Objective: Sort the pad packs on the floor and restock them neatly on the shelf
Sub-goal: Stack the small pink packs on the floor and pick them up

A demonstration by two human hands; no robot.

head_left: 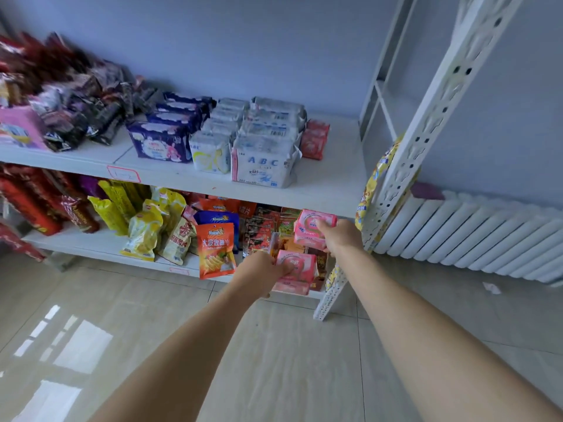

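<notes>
I stand facing a white shelf [329,181] with both bare arms stretched forward. My right hand [336,236] is closed around a stack of pink pad packs [313,228], held in the air just below the front edge of the upper shelf board, near its right end. My left hand [262,274] is closed on a second stack of pink pad packs [297,271], lower down, in front of the lower board's right end.

On the upper board, pad packs already stand in rows running from the front edge to the back: navy packs [161,141], then white packs with yellow print [213,147], then white ABC packs [265,153]. A short row of red-pink packs [313,138] sits against the right side of the ABC row, toward the back, with bare board in front of it. That gap looks like where my pink packs belong.

The risks, as I judge them: each hand grips several slippery packs at once, so one could slide out as I lift. The upright post [426,123] stands close on the right and could catch my right hand. Pushing in too hard could topple the ABC row. Snack bags [214,248] lean at the lower board's front edge, beside my left hand, and could be knocked off.
</notes>
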